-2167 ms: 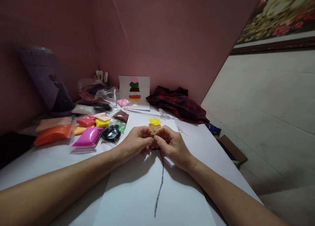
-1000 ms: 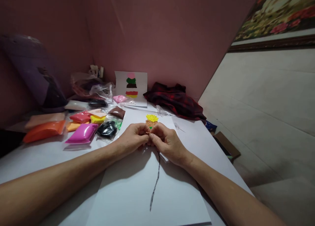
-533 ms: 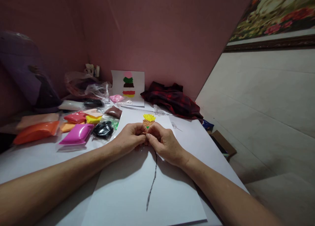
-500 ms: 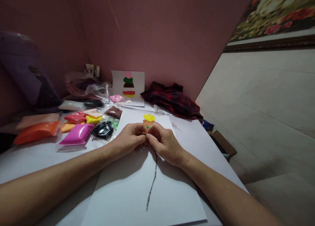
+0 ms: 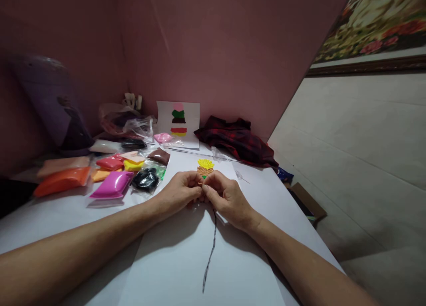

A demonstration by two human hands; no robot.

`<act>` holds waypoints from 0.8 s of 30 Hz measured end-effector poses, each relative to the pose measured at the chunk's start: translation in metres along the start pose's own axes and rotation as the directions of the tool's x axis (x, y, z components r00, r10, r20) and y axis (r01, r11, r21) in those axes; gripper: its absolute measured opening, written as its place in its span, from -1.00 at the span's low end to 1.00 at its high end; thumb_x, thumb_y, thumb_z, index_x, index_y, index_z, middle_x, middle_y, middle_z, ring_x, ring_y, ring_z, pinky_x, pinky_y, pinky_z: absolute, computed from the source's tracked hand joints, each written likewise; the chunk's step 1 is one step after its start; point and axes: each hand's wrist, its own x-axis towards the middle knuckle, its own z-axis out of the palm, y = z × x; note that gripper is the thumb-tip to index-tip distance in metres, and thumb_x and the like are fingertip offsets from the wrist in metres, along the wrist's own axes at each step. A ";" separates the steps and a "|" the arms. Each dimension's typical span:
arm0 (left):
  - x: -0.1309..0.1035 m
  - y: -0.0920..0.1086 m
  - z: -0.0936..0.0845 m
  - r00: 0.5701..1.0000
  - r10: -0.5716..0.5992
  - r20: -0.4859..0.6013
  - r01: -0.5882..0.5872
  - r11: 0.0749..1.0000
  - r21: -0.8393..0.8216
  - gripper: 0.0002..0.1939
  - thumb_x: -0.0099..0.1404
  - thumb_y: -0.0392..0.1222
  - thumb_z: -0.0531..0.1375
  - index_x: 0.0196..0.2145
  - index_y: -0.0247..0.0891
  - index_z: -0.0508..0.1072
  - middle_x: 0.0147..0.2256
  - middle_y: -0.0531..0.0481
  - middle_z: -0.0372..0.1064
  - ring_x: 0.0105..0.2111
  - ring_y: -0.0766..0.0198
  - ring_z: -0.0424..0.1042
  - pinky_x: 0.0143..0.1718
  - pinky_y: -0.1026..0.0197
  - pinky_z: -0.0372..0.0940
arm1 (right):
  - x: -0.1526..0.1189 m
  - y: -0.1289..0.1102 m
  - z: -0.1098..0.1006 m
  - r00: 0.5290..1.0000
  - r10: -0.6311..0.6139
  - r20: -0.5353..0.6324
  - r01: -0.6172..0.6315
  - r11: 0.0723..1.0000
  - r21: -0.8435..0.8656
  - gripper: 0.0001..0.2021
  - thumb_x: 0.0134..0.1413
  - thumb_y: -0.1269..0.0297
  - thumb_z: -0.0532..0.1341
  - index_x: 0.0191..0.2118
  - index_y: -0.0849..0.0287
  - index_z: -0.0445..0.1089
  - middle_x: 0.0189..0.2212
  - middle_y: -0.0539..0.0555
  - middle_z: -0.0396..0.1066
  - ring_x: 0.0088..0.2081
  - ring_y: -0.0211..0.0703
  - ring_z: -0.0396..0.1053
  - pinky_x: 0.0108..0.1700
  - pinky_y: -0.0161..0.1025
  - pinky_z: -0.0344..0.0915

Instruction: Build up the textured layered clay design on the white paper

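The left hand [image 5: 181, 188] and the right hand [image 5: 229, 195] meet above the white sheet [image 5: 166, 266]. On each hand the thumb and the forefinger come narrowly together, and between them they pinch a thin light brown strand [image 5: 201, 184]. The other fingers are curled below, and I cannot tell if they hold something. The strand is very short in the view; its long axis goes from left to right, with the right end a little lower.

Just beyond the fingertips, on the same sheet, is a colored figure: the yellow tuft [image 5: 205, 164] opens like a fan away from the person, then comes the light brown band [image 5: 205, 171], then a bit of green [image 5: 204, 177], partly hidden by the hands. From under the hands the dark line [image 5: 209, 257] runs lengthwise toward the person, and its near end leans to the left.

About writing: the blue packet [image 5: 285, 174] at the right edge of the table [image 5: 43, 221] seems printed, but it is too small to read. The purple container [image 5: 40, 88] carries a picture of a standing figure (rather dim there). The magenta bag [image 5: 112, 185] is plain and clear.
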 end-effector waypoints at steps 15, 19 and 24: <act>0.000 -0.002 -0.003 0.999 0.024 0.022 -0.023 0.999 -0.048 -0.88 0.01 -0.23 0.18 -0.48 -0.31 0.29 -0.60 0.11 0.31 -0.68 0.44 0.23 -0.69 0.38 0.14 | 0.002 -0.004 0.000 0.994 0.109 -0.025 -0.100 0.965 0.241 -0.81 0.19 0.16 0.08 -0.37 0.16 0.22 -0.57 -0.06 0.30 -0.59 -0.35 0.26 -0.61 -0.41 0.17; 0.000 -0.002 -0.003 0.999 0.025 0.024 -0.024 0.998 -0.051 -0.87 0.02 -0.21 0.19 -0.48 -0.32 0.30 -0.61 0.11 0.30 -0.69 0.44 0.23 -0.69 0.38 0.15 | 0.002 -0.002 0.000 0.990 0.133 -0.053 -0.117 0.963 0.241 -0.76 0.19 0.11 0.07 -0.38 0.16 0.22 -0.59 -0.08 0.28 -0.65 -0.38 0.19 -0.65 -0.42 0.13; -0.001 0.002 -0.002 1.000 0.016 0.011 -0.015 0.997 -0.077 -0.83 0.03 -0.19 0.20 -0.47 -0.31 0.28 -0.66 0.14 0.28 -0.71 0.42 0.25 -0.70 0.37 0.15 | 0.003 0.001 0.000 0.978 0.181 -0.100 -0.147 0.949 0.280 -0.76 0.16 0.08 0.10 -0.39 0.16 0.22 -0.62 -0.10 0.28 -0.66 -0.37 0.18 -0.67 -0.42 0.10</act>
